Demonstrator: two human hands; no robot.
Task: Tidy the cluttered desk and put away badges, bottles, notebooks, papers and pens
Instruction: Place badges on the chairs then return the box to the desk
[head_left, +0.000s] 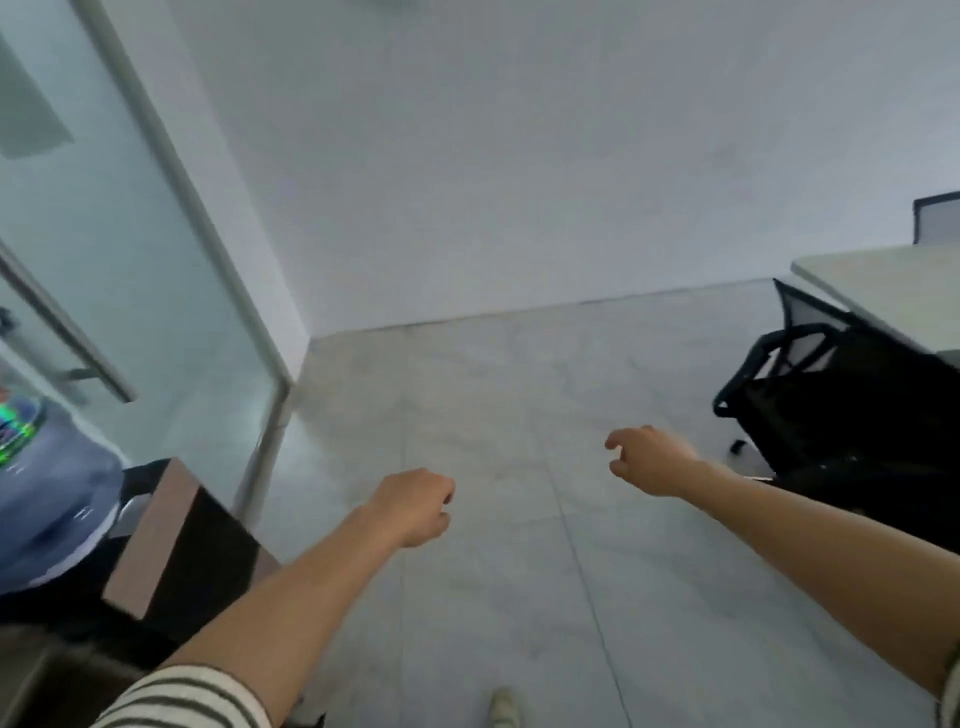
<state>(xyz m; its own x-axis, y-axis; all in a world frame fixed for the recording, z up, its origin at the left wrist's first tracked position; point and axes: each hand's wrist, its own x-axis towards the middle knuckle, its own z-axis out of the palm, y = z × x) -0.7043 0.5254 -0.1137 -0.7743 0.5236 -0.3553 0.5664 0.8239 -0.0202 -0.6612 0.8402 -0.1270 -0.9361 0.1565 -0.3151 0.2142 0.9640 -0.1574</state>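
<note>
Both arms reach forward over a pale tiled floor. My left hand (415, 506) is curled into a loose fist with nothing in it. My right hand (649, 457) hangs with fingers bent but apart and holds nothing. A corner of a pale desk (893, 291) shows at the far right; nothing lies on the part I see. No badges, bottles, notebooks, papers or pens are in view.
A black mesh office chair (841, 405) stands under the desk corner at right. A glass partition with a metal frame (171, 218) runs along the left. A dark brown cabinet (171, 540) and a blue water jug (47, 499) sit at lower left. White wall ahead.
</note>
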